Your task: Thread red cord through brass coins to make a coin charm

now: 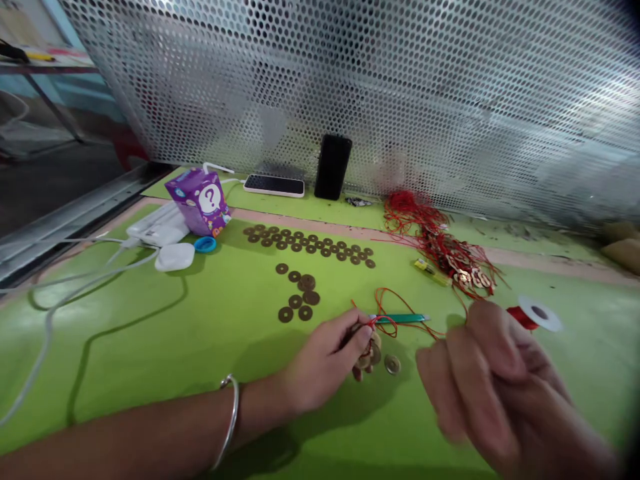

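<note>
My left hand rests on the green table and pinches a small cluster of brass coins tied with red cord. A single loose coin lies just to its right. My right hand is raised close to the camera and blurred, fingers curled; the red cord runs toward it, but I cannot tell whether it grips it. A green-handled tool lies between the hands. A red cord spool sits just beyond my right hand.
Rows of holed coins and a smaller group lie mid-table. A heap of finished red-cord pieces is at back right. A purple carton, white chargers with cables, two phones and a perforated metal screen line the back.
</note>
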### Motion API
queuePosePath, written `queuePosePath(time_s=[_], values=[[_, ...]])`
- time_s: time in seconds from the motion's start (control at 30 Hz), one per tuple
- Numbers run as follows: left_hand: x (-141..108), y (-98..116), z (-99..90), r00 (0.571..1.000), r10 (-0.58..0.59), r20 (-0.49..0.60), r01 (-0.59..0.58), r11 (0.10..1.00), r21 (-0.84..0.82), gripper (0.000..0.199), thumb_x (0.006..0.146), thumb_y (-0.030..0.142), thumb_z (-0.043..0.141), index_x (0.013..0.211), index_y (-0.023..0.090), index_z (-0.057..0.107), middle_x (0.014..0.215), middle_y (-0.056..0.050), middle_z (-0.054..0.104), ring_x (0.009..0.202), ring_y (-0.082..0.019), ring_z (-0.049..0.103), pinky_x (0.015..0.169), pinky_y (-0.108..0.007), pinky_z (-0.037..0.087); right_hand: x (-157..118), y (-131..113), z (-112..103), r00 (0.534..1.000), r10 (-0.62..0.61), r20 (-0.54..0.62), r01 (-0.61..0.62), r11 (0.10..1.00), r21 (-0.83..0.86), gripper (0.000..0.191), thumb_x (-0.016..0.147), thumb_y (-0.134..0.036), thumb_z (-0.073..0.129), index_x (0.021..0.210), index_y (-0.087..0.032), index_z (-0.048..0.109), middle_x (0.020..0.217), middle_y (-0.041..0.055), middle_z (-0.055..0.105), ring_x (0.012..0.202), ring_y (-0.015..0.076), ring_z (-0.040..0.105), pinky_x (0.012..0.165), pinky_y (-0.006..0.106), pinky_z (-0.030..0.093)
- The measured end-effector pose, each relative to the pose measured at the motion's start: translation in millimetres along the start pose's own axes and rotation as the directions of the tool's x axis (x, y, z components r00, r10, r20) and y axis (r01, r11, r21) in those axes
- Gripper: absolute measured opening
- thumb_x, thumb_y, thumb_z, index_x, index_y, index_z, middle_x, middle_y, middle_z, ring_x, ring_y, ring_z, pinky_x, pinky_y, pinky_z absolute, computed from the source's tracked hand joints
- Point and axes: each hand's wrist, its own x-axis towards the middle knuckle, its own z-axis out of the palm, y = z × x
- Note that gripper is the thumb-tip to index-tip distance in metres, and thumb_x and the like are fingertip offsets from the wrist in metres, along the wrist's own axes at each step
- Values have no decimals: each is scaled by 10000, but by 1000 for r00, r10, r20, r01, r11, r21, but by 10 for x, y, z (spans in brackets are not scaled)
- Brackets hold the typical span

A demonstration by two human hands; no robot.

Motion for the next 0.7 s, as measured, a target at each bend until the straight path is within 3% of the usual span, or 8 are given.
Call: queuePosePath(time_s=[0.07, 0.13, 0.23, 0.33, 0.4, 0.5, 0.7], values=[[3, 11, -6, 1000, 3, -9, -3, 999, 35, 247, 944, 373, 413, 811, 177, 480, 690, 14, 501, 574, -116, 500, 537, -235, 454, -7, 206, -53, 998, 37, -47, -32, 995, 91, 122, 937, -241, 490, 825, -286, 513, 593, -12, 613, 587, 196, 640, 522, 310, 533], [1, 25, -15, 1000, -4, 3, 4, 994, 109, 244, 956, 366, 394, 833, 178, 489, 706, 9, 514, 601, -124, 508, 566, -242, 450, -59, 460, -129, 997, -23, -74, 17, 996, -83, 156, 909, -136, 484, 906, -266, 572, 801, 24, 679, 759, 190, 671, 645, 307, 559], [-9, 47, -28, 1000, -5, 17, 0, 953, 302, 242, 972, 345, 374, 859, 184, 514, 722, 9, 535, 645, -133, 512, 603, -248, 409, -129, 738, -202, 992, -124, 29, 126, 914, -387, 232, 867, -102, 533, 1033, -243, 613, 964, 56, 683, 897, 198, 655, 767, 322, 547], [-13, 63, -32, 1000, -8, 27, -5, 899, 438, 242, 975, 330, 367, 876, 187, 535, 734, 10, 555, 663, -136, 515, 604, -247, 375, -120, 807, -190, 981, -138, 134, 183, 884, -430, 299, 871, -155, 569, 1160, -230, 584, 1114, 84, 662, 1038, 218, 621, 884, 356, 519], [-10, 68, -33, 999, -30, 43, 6, 878, 479, 250, 975, 333, 362, 882, 185, 541, 742, 7, 576, 661, -137, 527, 592, -245, 364, -95, 791, -163, 976, -108, 191, 177, 903, -392, 271, 884, -206, 582, 1154, -226, 589, 1086, 77, 678, 1012, 212, 635, 854, 334, 531], [-6, 76, -33, 996, -51, 70, 7, 850, 526, 270, 977, 353, 363, 896, 186, 558, 767, 0, 615, 682, -143, 556, 602, -248, 367, -87, 758, -144, 978, -71, 195, 132, 938, -321, 100, 908, -257, 572, 972, -219, 638, 875, 43, 709, 822, 187, 667, 718, 287, 544], [-9, 118, -21, 989, -100, 105, 24, 828, 560, 276, 976, 347, 385, 855, 191, 577, 739, 17, 632, 659, -130, 575, 591, -230, 375, -115, 733, -184, 995, 17, 97, 8, 968, -251, 194, 922, -319, 568, 776, -207, 627, 677, 10, 670, 585, 140, 622, 538, 224, 487]])
